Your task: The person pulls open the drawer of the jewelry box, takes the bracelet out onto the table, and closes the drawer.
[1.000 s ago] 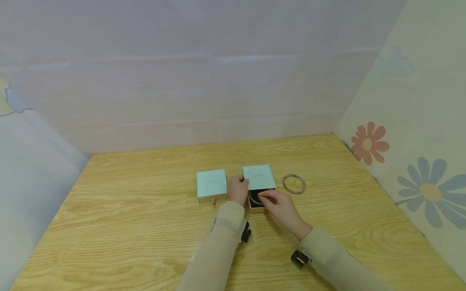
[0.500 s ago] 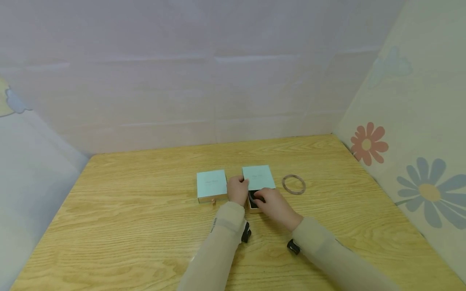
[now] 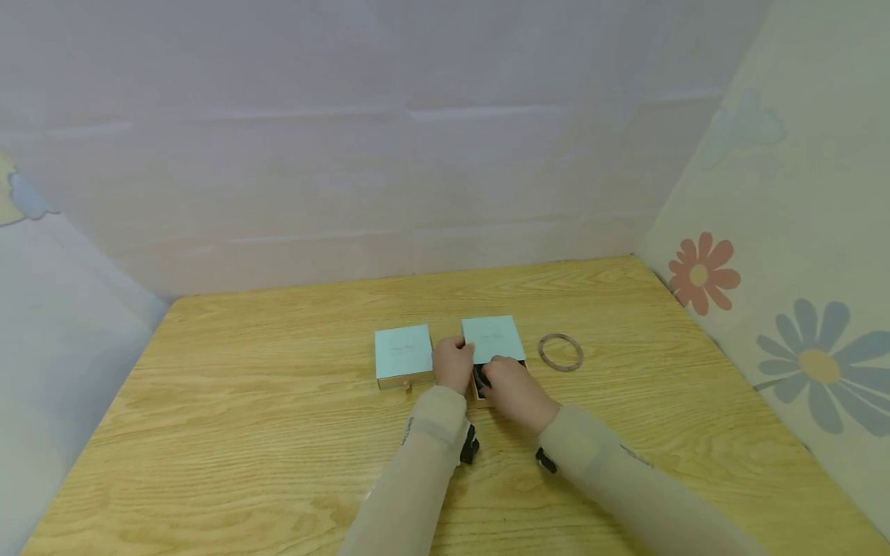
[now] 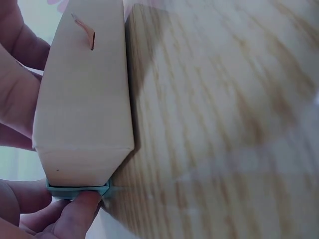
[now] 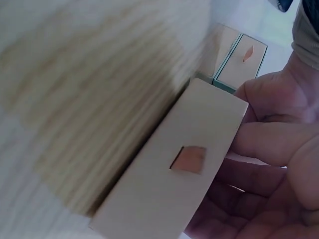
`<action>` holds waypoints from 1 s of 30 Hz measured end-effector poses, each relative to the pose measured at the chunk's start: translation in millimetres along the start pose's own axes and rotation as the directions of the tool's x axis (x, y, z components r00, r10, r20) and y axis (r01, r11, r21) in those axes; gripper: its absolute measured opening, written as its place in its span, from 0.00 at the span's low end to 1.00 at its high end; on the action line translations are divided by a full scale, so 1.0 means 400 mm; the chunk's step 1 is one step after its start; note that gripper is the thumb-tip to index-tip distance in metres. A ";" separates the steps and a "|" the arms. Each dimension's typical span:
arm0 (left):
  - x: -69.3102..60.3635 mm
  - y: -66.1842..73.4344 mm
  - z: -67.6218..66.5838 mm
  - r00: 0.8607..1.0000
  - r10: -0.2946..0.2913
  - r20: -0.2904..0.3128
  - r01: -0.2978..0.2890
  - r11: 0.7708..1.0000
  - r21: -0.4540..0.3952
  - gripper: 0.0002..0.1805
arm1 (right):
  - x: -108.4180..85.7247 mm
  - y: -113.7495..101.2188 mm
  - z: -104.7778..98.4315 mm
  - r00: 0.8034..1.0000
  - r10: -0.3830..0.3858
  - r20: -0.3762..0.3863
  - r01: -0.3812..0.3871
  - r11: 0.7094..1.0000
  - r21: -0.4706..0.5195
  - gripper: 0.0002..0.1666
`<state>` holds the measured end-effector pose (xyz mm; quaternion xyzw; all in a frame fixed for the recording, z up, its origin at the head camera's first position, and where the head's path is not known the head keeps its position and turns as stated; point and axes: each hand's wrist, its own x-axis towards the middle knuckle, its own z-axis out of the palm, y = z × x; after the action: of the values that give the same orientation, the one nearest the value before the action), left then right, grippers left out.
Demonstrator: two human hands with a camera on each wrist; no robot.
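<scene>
Gripping the teal box cover [image 3: 493, 337] with left hand [image 3: 453, 365], right hand [image 3: 517, 392] angled down into the drawer [image 5: 149, 179], its hold unclear.

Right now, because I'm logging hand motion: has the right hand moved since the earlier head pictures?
Yes: the right hand has shifted leftward in the head view, farther from the bangle, which lies where it did.

The drawer [image 4: 84, 99] is looking like smooth matt card, the desk [image 3: 264, 448] faintly glossy wood, the sleeves [image 3: 412, 479] cloth.
</scene>
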<state>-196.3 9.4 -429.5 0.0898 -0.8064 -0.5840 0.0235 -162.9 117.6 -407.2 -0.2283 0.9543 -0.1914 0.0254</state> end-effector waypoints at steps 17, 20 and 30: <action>0.000 0.002 0.001 1.000 -0.008 -0.006 0.008 1.000 -0.008 0.28 | 0.013 0.004 0.002 0.995 -0.097 -0.002 0.096 0.991 -0.097 0.23; 0.002 -0.001 0.002 1.000 0.000 -0.008 0.000 1.000 -0.003 0.28 | 0.012 0.004 0.003 0.995 -0.101 0.002 0.100 0.989 -0.110 0.27; 0.011 -0.011 0.008 1.000 -0.010 -0.009 0.010 1.000 -0.002 0.28 | 0.007 0.001 0.013 0.995 -0.099 -0.018 0.096 0.986 -0.135 0.23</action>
<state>-200.7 10.3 -434.8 0.0965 -0.8052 -0.5846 0.0246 -165.0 114.7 -411.9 -0.2734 0.9529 -0.1306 -0.0113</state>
